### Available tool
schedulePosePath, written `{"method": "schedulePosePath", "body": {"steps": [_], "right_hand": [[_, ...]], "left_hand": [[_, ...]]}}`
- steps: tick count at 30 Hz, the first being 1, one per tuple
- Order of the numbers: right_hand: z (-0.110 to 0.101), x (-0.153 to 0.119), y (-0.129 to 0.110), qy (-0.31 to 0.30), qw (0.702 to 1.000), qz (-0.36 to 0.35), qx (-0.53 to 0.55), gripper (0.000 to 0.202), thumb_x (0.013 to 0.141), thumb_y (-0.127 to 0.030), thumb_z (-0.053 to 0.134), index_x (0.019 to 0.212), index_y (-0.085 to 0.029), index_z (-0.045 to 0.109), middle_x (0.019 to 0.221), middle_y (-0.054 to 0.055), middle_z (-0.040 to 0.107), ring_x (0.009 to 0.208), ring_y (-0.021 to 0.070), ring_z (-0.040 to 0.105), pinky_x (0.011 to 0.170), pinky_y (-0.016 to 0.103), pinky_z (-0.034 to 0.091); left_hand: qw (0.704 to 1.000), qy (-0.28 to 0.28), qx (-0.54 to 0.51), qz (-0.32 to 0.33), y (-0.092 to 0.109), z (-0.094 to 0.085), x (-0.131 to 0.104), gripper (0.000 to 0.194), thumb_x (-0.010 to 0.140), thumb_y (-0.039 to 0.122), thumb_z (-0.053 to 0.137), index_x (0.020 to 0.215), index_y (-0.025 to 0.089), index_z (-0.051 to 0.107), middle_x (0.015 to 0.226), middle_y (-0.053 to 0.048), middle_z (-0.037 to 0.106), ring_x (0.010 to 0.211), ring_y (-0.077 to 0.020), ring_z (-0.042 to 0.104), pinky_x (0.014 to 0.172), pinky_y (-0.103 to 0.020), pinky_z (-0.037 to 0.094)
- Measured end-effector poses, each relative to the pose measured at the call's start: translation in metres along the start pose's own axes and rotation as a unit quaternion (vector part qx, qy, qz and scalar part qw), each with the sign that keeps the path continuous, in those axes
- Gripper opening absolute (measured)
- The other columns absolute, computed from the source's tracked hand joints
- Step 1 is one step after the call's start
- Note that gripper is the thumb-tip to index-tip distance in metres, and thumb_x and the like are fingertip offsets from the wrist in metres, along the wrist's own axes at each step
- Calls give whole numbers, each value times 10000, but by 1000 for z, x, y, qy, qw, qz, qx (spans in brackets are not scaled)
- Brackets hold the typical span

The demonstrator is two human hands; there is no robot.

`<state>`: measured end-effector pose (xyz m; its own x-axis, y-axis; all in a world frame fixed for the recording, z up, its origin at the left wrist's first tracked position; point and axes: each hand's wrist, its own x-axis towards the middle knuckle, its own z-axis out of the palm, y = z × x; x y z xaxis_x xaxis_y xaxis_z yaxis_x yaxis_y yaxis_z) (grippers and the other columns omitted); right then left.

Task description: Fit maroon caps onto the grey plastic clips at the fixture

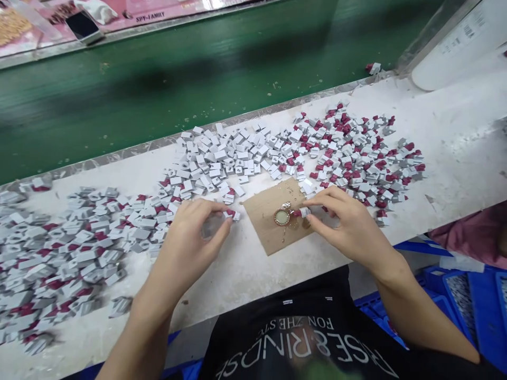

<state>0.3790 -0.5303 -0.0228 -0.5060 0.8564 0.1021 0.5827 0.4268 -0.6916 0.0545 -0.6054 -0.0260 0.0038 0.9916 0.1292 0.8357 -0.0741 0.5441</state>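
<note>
A: So what's the right hand (352,224) got?

B: Thumb and fingers pinched narrow on a small white-and-maroon piece (304,212). Maroon end points left, right by a round dish (282,217) with a pale middle and a kinda beaded rim. Can't tell if the two actually touch tbh.

A: And the left hand (190,227)?

B: Also a tight pinch, thumb and fingertips closed on another small block (235,215), same two colours. It's just left of the cardboard sheet (263,227). Can't tell whether it's resting on anything.

A: The dish is on the cardboard, right?

B: Yep, with shiny wet spots around it. The cardboard lies flat on the white worktop (222,285), between the two hands.

A: And all the bits around them?

B: Loads. Plain white blocks (222,153) heaped just past the cardboard, a white-and-maroon pile (348,148) beyond the right hand, and a greyer mixed pile (75,258) out past the left forearm.

A: Further out?

B: Long green strip (198,79) along the far side of the worktop, then a pink surface (170,13) with a phone (83,26) on it. Far right there's a white roll-shaped thing (451,63) with a printed label, and blue crates (481,311) sit down below.
</note>
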Motion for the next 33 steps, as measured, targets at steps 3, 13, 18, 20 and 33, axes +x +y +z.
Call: {"method": "schedulePosePath", "body": {"steps": [3, 13, 18, 20, 33], "right_hand": [[-2, 2, 3, 18, 1000, 8, -16, 203, 1072, -199, 695, 1228, -273, 801, 1133, 82, 749, 877, 242, 702, 712, 385, 553], [-6, 14, 16, 27, 990, -47, -129, 199, 1039, -157, 636, 1160, -250, 763, 1133, 128, 715, 1077, 356, 654, 905, 515, 544], [-6, 9, 25, 28, 983, -50, -176, 224, 1062, -197, 695, 1271, -244, 760, 1206, 144, 673, 1073, 363, 603, 941, 535, 529], [-5, 9, 28, 33, 982, -45, -182, 204, 1065, -222, 720, 1264, -246, 758, 1205, 147, 663, 1088, 372, 597, 942, 538, 530], [-1, 17, 28, 91, 975, -41, -197, 160, 1081, -173, 650, 1197, -205, 755, 1168, 162, 673, 1117, 375, 631, 939, 530, 558]], "left_hand": [[999, -4, 32, 12, -5, 4, -7, 76, 1051, 271, 636, 1064, 298, 706, 990, -81, 750, 960, -350, 638, 890, -532, 502], [992, 12, 97, 81, 18, 9, 6, 204, 1040, 238, 615, 1232, 260, 682, 1104, -133, 693, 1082, -403, 621, 943, -586, 534], [989, -31, 94, 110, 40, 42, -5, 215, 1040, 251, 688, 1250, 204, 681, 1256, -177, 706, 1132, -414, 635, 951, -573, 573], [989, -33, 94, 106, 41, 51, -11, 256, 1046, 271, 728, 1281, 191, 667, 1327, -195, 695, 1166, -419, 634, 962, -568, 578], [991, -70, 76, 84, 32, 50, -20, 291, 1073, 292, 735, 1339, 212, 644, 1425, -180, 679, 1297, -422, 645, 1055, -566, 569]]}}
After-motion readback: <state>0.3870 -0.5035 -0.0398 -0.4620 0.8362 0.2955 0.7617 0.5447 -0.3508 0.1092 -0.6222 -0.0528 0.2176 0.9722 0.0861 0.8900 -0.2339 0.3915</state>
